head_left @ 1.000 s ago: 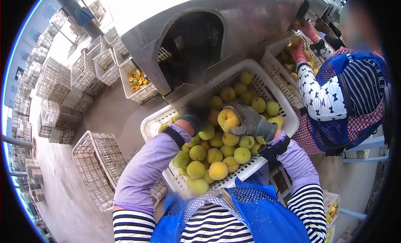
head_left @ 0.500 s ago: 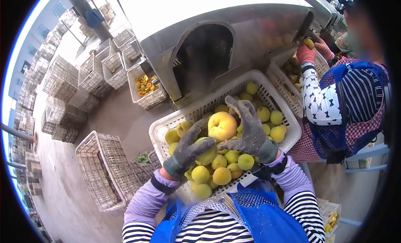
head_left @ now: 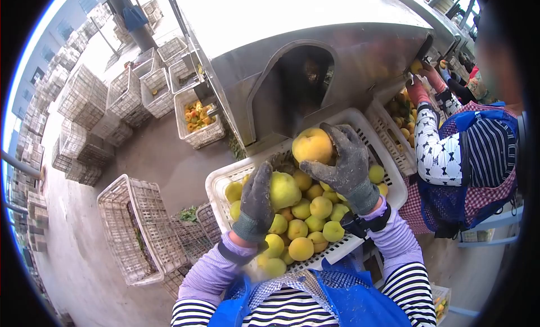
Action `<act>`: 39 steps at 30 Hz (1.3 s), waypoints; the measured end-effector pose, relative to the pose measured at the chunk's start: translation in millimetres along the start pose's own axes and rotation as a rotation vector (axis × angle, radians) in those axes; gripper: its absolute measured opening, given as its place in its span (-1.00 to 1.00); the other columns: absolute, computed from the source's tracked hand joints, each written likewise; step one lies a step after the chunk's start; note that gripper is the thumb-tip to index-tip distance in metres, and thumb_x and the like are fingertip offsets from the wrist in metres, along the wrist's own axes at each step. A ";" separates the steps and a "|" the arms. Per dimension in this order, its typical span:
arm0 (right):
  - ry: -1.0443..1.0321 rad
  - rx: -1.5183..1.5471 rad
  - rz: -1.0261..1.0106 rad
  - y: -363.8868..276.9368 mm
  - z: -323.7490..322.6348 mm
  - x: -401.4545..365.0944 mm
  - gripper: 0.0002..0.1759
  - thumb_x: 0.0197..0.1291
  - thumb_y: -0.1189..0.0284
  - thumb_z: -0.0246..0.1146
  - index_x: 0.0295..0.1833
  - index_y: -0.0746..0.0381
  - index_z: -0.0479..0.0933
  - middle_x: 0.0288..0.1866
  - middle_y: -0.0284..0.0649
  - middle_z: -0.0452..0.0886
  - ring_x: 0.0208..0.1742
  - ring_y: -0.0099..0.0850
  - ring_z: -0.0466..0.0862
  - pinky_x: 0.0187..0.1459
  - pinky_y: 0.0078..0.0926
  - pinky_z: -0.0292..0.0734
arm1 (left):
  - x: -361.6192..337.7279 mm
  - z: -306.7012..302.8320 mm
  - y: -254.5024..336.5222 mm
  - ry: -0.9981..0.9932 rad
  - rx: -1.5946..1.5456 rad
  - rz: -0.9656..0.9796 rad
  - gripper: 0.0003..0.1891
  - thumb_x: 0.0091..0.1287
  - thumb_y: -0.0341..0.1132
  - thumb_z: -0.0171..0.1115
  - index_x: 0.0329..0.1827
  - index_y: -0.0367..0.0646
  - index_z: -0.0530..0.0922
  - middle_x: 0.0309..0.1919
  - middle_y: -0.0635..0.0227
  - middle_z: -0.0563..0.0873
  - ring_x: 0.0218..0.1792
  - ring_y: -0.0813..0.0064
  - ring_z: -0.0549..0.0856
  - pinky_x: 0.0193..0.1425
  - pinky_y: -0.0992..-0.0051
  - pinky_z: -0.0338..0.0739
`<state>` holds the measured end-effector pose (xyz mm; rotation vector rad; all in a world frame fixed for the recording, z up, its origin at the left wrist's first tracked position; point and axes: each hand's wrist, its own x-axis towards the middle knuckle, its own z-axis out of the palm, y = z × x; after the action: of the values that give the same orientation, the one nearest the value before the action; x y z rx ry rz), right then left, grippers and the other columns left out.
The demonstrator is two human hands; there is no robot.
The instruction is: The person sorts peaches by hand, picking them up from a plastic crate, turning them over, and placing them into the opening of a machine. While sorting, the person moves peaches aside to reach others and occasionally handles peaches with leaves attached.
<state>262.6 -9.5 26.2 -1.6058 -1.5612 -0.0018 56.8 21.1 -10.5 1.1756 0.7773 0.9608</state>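
Observation:
My right hand (head_left: 347, 167), in a dirty dark grey glove, grips a large yellow-orange peach (head_left: 312, 146) between thumb and fingers above the crate. In the matching glove, my left hand (head_left: 256, 200) is curled around the left side of a greener peach (head_left: 285, 190); its fingertips are partly hidden. Both hands are over a white plastic crate (head_left: 216, 183) filled with yellow-green peaches (head_left: 320, 207). The crate sits right in front of my body, against a metal machine.
The steel machine (head_left: 360, 57) has a dark arched opening (head_left: 292, 88) behind the crate. At right a co-worker (head_left: 484, 152) in pink gloves handles fruit over another crate (head_left: 388, 138). A crate of orange fruit pieces (head_left: 199, 138) and an emptier crate (head_left: 135, 231) stand on the left floor.
The yellow-orange peach has moved up and to the right with my right hand, away from my left. My left hand has turned more upright, bringing the greener peach into view.

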 end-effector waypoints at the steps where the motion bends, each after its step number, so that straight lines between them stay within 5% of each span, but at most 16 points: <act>1: -0.014 -0.066 0.007 7.3 11.0 13.9 -0.17 -0.21 -0.03 0.62 0.14 0.23 0.61 -0.02 -0.03 0.66 0.04 -0.04 0.65 0.09 -0.09 0.56 | 3.9 -2.5 -5.2 0.014 0.019 0.037 -0.63 0.50 -0.31 0.16 0.27 -0.32 0.51 0.07 0.13 0.70 0.07 0.36 0.69 0.19 0.39 0.60; 4: -0.046 -0.188 -0.001 19.4 51.7 60.5 -0.25 -0.13 -0.06 0.57 0.10 0.20 0.62 -0.06 -0.03 0.66 -0.03 -0.03 0.67 0.00 -0.09 0.59 | 11.2 -5.4 -7.3 0.030 0.168 0.206 -0.65 0.50 -0.34 0.18 0.27 -0.30 0.49 0.09 0.13 0.68 0.10 0.36 0.69 0.19 0.37 0.63; 7: -0.064 -0.210 -0.043 19.2 82.4 93.7 -0.32 -0.08 -0.02 0.56 0.07 0.19 0.62 -0.11 -0.04 0.68 -0.13 -0.03 0.69 -0.15 -0.14 0.65 | 9.2 -7.4 -7.0 0.010 0.161 0.164 -0.61 0.50 -0.29 0.19 0.28 -0.30 0.46 0.16 0.11 0.64 0.19 0.33 0.64 0.24 0.36 0.61; 9: -0.074 -0.288 -0.045 13.9 84.6 107.7 -0.27 -0.08 0.00 0.57 0.14 0.22 0.59 -0.07 -0.04 0.67 -0.13 -0.03 0.69 -0.13 -0.16 0.66 | 9.5 -14.3 -11.9 0.023 -0.171 -0.003 -0.59 0.47 -0.28 0.19 0.29 -0.31 0.45 0.20 0.09 0.61 0.24 0.30 0.61 0.26 0.35 0.60; 11: -0.013 -0.042 0.003 3.1 63.2 98.5 -0.16 -0.07 -0.06 0.55 0.24 0.23 0.53 0.02 0.05 0.65 0.01 -0.02 0.68 0.02 -0.11 0.62 | 11.4 -19.4 -17.1 0.056 -0.734 -0.213 -0.57 0.42 -0.33 0.20 0.30 -0.32 0.43 0.23 0.07 0.57 0.27 0.26 0.58 0.27 0.32 0.60; 18: -0.360 0.249 -0.148 -23.4 24.8 -12.5 -0.07 -0.15 0.04 0.62 0.31 0.27 0.46 0.18 0.05 0.58 0.10 0.05 0.66 0.13 -0.12 0.60 | 5.4 -12.8 7.2 -0.172 -0.571 -0.044 -0.33 0.13 -0.39 0.26 0.38 -0.34 0.37 0.23 0.09 0.58 0.26 0.26 0.59 0.39 0.32 0.48; 21: -0.301 0.195 -0.160 -34.0 13.4 -12.7 -0.12 -0.18 0.06 0.63 0.25 0.25 0.51 0.13 0.01 0.61 0.08 0.01 0.66 0.09 -0.13 0.62 | 4.5 -12.3 5.4 -0.269 -0.563 -0.043 -0.37 0.20 -0.41 0.20 0.39 -0.33 0.36 0.26 0.12 0.56 0.26 0.26 0.59 0.40 0.32 0.47; 24: -0.183 0.104 -0.082 -36.7 10.8 -1.5 -0.22 -0.17 0.07 0.63 0.15 0.24 0.57 0.05 -0.02 0.62 0.00 -0.02 0.68 0.04 -0.15 0.63 | 5.9 2.7 14.3 -0.085 -0.673 -0.095 -0.42 0.23 -0.32 0.18 0.35 -0.32 0.42 0.23 0.10 0.58 0.27 0.20 0.57 0.38 0.20 0.48; 27: -0.020 -0.127 -0.076 -17.1 20.6 32.0 -0.28 -0.15 0.01 0.59 0.05 0.25 0.60 -0.04 -0.03 0.64 -0.07 -0.06 0.69 -0.02 -0.11 0.63 | 8.7 -5.6 -0.3 0.101 -0.512 0.039 -0.54 0.43 -0.25 0.07 0.35 -0.25 0.44 0.24 0.17 0.58 0.28 0.26 0.55 0.36 0.20 0.48; 30: -0.153 -0.291 0.002 14.3 65.8 71.1 -0.28 -0.10 -0.08 0.54 0.02 0.24 0.60 -0.13 -0.02 0.67 -0.14 -0.06 0.70 -0.04 -0.07 0.61 | 6.2 -18.0 2.1 0.152 -0.319 -0.059 -0.58 0.48 -0.30 0.07 0.36 -0.20 0.45 0.26 0.26 0.55 0.28 0.32 0.54 0.37 0.27 0.45; 32: -0.062 -0.263 -0.093 17.7 85.7 92.4 -0.37 -0.05 -0.07 0.51 -0.05 0.20 0.61 -0.11 -0.08 0.68 -0.10 -0.07 0.70 -0.08 -0.09 0.62 | 7.7 -21.0 1.1 0.160 -0.251 -0.156 -0.57 0.46 -0.32 0.12 0.37 -0.21 0.44 0.27 0.28 0.54 0.28 0.33 0.54 0.37 0.31 0.44; 35: -0.132 -0.138 -0.074 29.6 78.3 109.3 -0.43 0.06 -0.04 0.44 0.02 0.16 0.61 -0.07 -0.11 0.69 -0.05 -0.06 0.70 -0.06 -0.12 0.62 | 18.1 -13.8 -2.1 -0.032 0.231 -0.106 -0.54 0.45 -0.32 0.15 0.38 -0.23 0.43 0.24 0.30 0.57 0.25 0.32 0.56 0.32 0.35 0.47; 39: -0.471 -0.122 0.150 45.4 21.5 67.7 -0.36 0.15 0.00 0.37 0.28 0.08 0.53 0.09 -0.10 0.68 0.11 -0.09 0.68 0.09 -0.15 0.59 | 45.7 -0.5 -17.8 -0.578 1.067 0.040 -0.42 0.29 -0.18 0.30 0.36 -0.20 0.47 0.22 -0.06 0.59 0.19 0.00 0.62 0.29 0.21 0.52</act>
<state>302.1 65.0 24.4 -1.9120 -1.8117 0.3944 78.5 61.3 -28.4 2.2573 0.7876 0.1232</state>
